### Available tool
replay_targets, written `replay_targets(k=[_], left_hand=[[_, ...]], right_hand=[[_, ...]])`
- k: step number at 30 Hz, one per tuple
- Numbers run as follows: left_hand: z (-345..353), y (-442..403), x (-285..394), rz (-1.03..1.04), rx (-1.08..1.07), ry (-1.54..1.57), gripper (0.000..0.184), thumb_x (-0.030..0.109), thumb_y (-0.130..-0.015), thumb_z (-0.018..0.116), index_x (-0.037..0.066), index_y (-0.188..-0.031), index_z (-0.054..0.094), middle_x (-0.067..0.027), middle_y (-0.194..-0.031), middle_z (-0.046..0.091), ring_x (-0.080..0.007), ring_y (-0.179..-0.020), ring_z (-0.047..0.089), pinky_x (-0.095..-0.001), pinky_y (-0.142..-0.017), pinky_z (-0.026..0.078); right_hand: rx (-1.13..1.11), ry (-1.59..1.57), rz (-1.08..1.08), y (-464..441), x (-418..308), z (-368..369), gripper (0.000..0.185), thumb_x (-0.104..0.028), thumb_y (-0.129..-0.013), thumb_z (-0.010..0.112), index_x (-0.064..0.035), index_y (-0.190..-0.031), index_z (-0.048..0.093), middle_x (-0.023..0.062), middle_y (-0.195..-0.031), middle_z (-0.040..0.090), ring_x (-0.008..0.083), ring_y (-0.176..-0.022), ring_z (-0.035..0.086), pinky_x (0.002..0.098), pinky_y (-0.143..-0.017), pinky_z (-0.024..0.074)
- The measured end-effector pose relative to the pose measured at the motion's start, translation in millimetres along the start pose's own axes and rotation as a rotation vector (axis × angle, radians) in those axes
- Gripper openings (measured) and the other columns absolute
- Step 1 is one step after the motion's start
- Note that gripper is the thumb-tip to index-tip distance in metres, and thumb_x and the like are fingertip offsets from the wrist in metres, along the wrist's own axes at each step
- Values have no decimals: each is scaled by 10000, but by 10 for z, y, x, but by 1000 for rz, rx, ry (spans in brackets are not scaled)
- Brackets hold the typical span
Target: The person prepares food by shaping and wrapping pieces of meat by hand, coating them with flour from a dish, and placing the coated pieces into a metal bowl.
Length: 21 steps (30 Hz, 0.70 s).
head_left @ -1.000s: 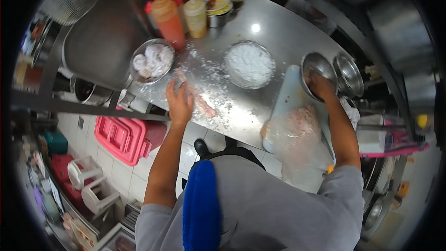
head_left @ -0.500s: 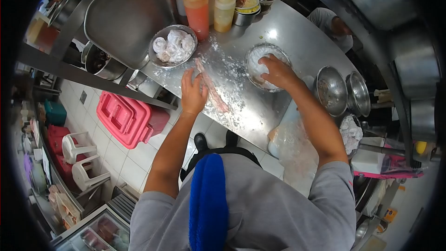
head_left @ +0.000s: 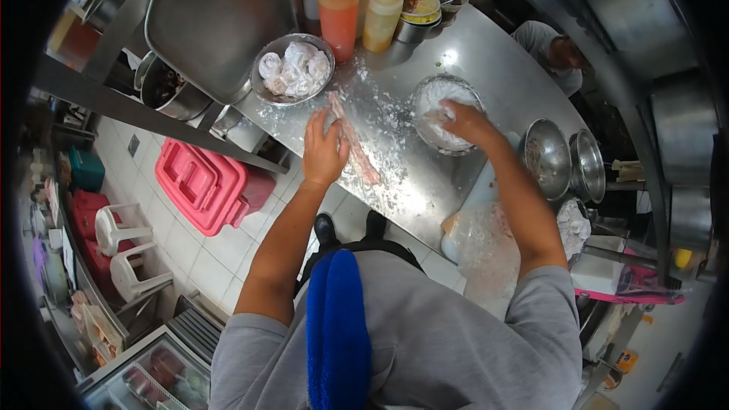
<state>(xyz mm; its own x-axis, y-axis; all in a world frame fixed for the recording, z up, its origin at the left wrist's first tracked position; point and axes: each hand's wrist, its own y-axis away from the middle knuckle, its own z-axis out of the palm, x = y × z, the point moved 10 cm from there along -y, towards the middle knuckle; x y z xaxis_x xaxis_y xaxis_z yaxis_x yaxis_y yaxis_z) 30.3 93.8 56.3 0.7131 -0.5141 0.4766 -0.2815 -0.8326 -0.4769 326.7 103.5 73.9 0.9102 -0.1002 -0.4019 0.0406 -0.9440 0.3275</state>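
A long, thin strip of pale pink raw meat (head_left: pixel 352 140) lies stretched out on the floured steel table. Beside it is my left hand (head_left: pixel 325 153), fingers apart, its fingertips at the strip's left edge. My right hand (head_left: pixel 472 125) reaches into a metal bowl of white flour (head_left: pixel 437 93), its fingers curled down and closed on some flour; the fingertips are partly hidden. Left of the flour, a second metal bowl (head_left: pixel 260 89) holds several rolled, flour-coated meat pieces (head_left: pixel 296 68).
Squeeze bottles (head_left: pixel 339 11) and stacked small containers (head_left: pixel 419 11) stand at the back. Empty metal bowls (head_left: pixel 545 156) and a plastic bag (head_left: pixel 492 247) are on the right. A pink lidded bin (head_left: pixel 201 186) stands on the floor left. Another person (head_left: pixel 543 45) is beyond the table.
My right hand has shifted slightly within the flour bowl, its fingers more curled. My left hand stays beside the meat strip. The whole view has shifted a little.
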Motion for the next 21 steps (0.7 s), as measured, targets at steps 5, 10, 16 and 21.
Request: replay_targets(k=[5,10,16,21], left_hand=[[-23,-1,15,-24,2,22,329,105,-782,622,-2,-1091,588,-214,-1361,406,-432,-1293,351,-500,-1063,333],[-7,-3,11,-23,-19,15,323,114,-785,627,6,-1087,593,-216,-1364,403,-428,-1296,349,-499,-1066,329],[-26,-2,13,-29,-17,44,339,104,-780,629,3,-1101,588,-228,-1367,390,-429,-1295,344,-483,-1075,313],[-53,-7,-10,-30,4,68,337,88,-777,632,13,-1104,592,-216,-1366,396,-427,-1295,345,-481,-1074,314]], right_hand=[[168,104,151,11,153,-326,410,-224,-831,675,-107,-1208,563,239,-1054,646,372,-1014,622,430,-883,485],[193,220,-151,88,-159,70,399,-205,-780,715,-124,-1150,591,193,-1243,519,373,-1167,511,420,-948,448],[151,225,34,-131,176,-69,392,-207,-801,665,-146,-1183,603,214,-1328,491,391,-1168,525,439,-971,446],[105,-233,21,-40,-192,-439,309,-171,-829,643,-51,-1112,611,142,-972,664,263,-856,647,349,-818,519]])
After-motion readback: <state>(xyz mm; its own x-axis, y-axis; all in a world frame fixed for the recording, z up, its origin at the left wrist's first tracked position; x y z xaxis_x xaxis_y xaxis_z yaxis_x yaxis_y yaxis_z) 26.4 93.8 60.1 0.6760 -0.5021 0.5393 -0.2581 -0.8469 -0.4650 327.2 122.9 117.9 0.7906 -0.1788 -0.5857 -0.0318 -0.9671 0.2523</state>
